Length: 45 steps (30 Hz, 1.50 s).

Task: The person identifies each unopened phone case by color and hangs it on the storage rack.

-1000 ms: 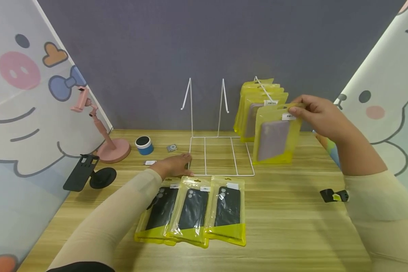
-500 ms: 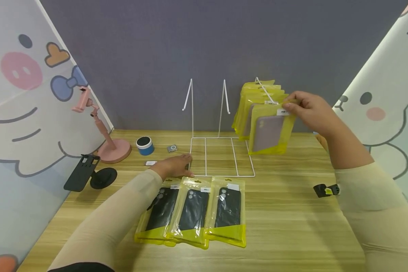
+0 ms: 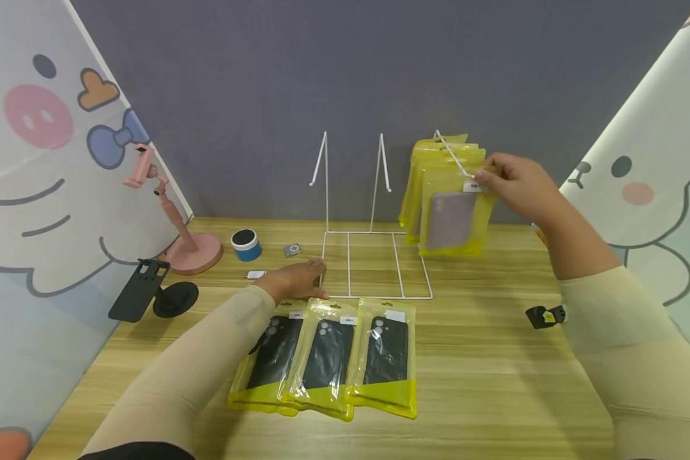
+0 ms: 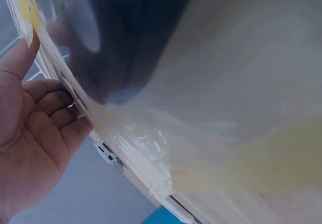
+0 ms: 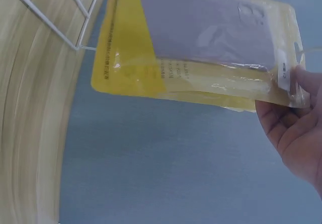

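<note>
My right hand (image 3: 520, 185) pinches the top right corner of a yellow-edged clear bag holding a lilac phone case (image 3: 451, 220). In the right wrist view the bag (image 5: 211, 75) lies sideways, with the hook's wire at its hanging hole. Behind it, several similar yellow bags (image 3: 422, 153) hang on the rack's right hook. My left hand (image 3: 293, 281) grips the front left corner of the white wire rack (image 3: 379, 297). Below that hand lie bagged black phone cases (image 3: 328, 354) in an overlapping row. One bag (image 4: 241, 83) fills much of the left wrist view.
Two more hooks (image 3: 383, 163) on the rack carry nothing. To the left stand a pink phone stand (image 3: 192, 252), a black phone holder (image 3: 175, 299) and a blue-and-white round speaker (image 3: 245, 245). A small silver player (image 3: 292, 250) and a white plug (image 3: 255, 275) lie nearby.
The right hand has moved left and slightly up, bringing the lilac case's bag from beside the hook to its tip. The left hand has stayed on the rack.
</note>
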Each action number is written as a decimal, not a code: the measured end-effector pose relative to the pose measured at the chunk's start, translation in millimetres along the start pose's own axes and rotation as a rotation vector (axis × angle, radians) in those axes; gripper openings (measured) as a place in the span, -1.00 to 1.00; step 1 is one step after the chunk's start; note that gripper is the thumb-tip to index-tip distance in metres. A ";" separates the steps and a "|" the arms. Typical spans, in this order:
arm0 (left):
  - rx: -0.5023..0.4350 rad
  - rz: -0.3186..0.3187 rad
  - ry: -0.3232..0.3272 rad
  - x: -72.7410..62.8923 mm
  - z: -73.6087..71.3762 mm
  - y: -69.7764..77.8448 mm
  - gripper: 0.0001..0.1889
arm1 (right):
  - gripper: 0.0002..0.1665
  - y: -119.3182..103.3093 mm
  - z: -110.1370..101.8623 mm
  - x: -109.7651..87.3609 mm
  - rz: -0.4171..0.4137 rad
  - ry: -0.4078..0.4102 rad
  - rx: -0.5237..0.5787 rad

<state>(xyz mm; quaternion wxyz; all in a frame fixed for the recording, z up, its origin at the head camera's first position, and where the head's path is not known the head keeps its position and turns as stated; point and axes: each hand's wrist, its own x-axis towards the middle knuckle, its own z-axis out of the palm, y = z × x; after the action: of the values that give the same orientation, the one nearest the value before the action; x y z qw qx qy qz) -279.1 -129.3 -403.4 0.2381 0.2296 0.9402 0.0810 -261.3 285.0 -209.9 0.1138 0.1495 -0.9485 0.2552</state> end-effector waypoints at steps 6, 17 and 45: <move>0.006 0.008 0.003 4.1 -1.1 2.4 -0.04 | -0.35 -1.5 2.9 19.3 0.068 0.036 -0.075; 0.016 0.016 -0.002 9.1 -2.2 8.1 -0.05 | -0.27 5.4 6.2 30.5 0.116 0.098 -0.070; -0.050 0.015 -0.001 9.6 -1.4 7.6 -0.05 | -0.04 80.2 165.1 -50.9 -0.078 -0.568 -0.103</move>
<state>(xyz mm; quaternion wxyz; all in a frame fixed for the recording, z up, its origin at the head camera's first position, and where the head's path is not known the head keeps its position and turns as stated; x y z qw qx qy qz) -284.3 -118.1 -404.1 0.2437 0.2308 0.9360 0.1062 -264.4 277.1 -400.2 -0.1390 0.2456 -0.9476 0.1500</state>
